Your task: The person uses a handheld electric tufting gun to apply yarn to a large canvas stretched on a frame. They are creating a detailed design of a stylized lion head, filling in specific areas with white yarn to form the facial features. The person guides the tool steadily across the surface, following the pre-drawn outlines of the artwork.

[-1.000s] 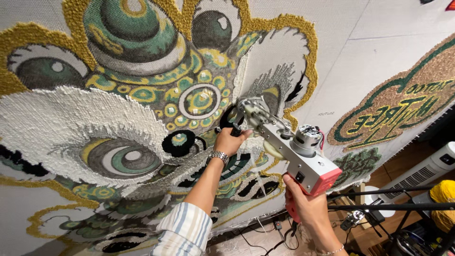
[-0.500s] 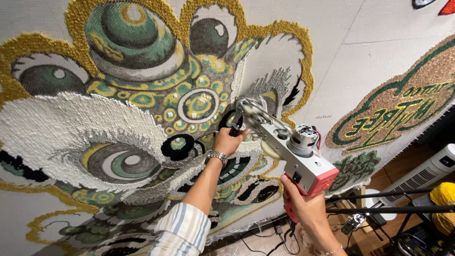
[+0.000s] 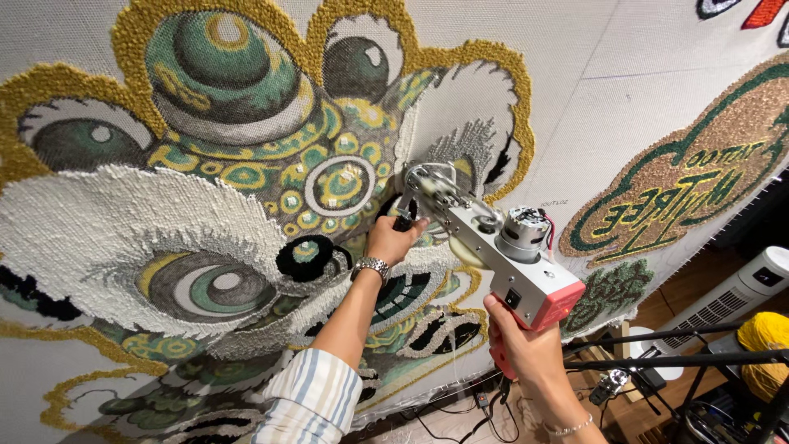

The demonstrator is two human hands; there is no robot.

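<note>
From the head camera, I see a person working on a large tufted rug (image 3: 205, 205) stretched upright on a frame, with a lion-dance face in green, gold, white and black yarn.

The right hand (image 3: 526, 349) is closed tight around the pink grip of a tufting gun (image 3: 501, 247), low at the back end of the tool. Above this hand the grey body of the gun goes up and to the left, with a small round motor (image 3: 522, 226) sitting on top of it and red and black wires beside the motor. The front end of the gun, far from the right hand, touches the cloth just under a white furry patch.

The left hand (image 3: 394, 238) is wrapped around the black front handle of the gun, fingers folded together on it, close against the rug. On this wrist is a metal watch (image 3: 371, 267), and lower on the arm a striped sleeve (image 3: 312, 403) is rolled up.

To the right of the right hand stand a dark metal bar (image 3: 682, 360), a ball of yellow yarn (image 3: 764, 333) and a white tower fan (image 3: 740, 292). Beyond them on the cloth is a second oval tufted design (image 3: 699, 173) in brown and green.
</note>
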